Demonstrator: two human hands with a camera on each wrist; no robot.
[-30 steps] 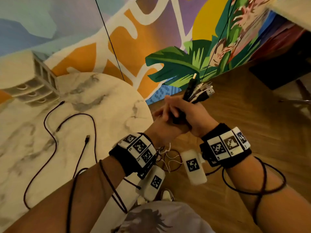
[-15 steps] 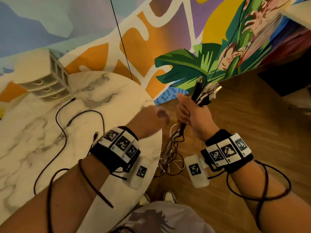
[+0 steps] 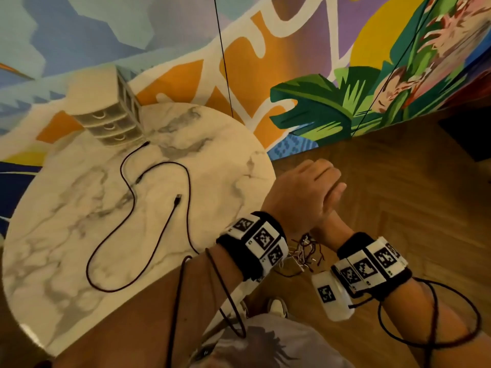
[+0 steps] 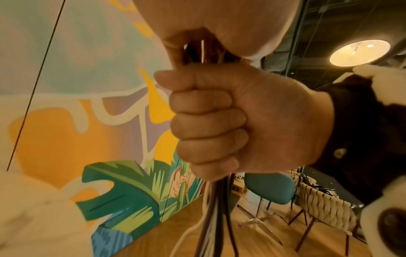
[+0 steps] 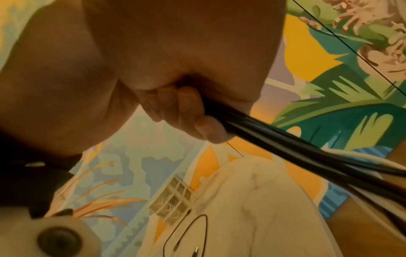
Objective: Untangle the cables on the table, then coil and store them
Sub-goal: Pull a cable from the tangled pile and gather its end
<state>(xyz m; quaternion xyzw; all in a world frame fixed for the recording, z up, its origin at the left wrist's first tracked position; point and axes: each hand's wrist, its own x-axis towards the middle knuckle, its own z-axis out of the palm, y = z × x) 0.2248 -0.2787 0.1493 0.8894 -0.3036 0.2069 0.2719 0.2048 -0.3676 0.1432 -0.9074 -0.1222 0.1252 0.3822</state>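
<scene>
Half a second ago our left hand (image 3: 300,192) was apart from the bundle, off over the table edge; now it has come back and sits stacked on our right hand (image 4: 230,121), both fists curled around the cable bundle (image 4: 215,213). The connector ends that stuck up above the right fist are now covered. We judge this as regripping to slide down the strands and straighten them; coiling not begun.

The bundle hangs off the table, over the wood floor (image 3: 398,181). Its tangled lower part (image 3: 305,251) dangles between our wrists, knot unresolved.

On the marble table (image 3: 66,261): 2 dark cables (image 3: 127,187) lying loose, apart from the bundle, untouched. A small drawer unit (image 3: 114,120) stands at the far edge, likely the storage; drawers appear closed.

In the way: wrist-rig leads (image 3: 225,288) looping around both forearms, which could snag the strands.
</scene>
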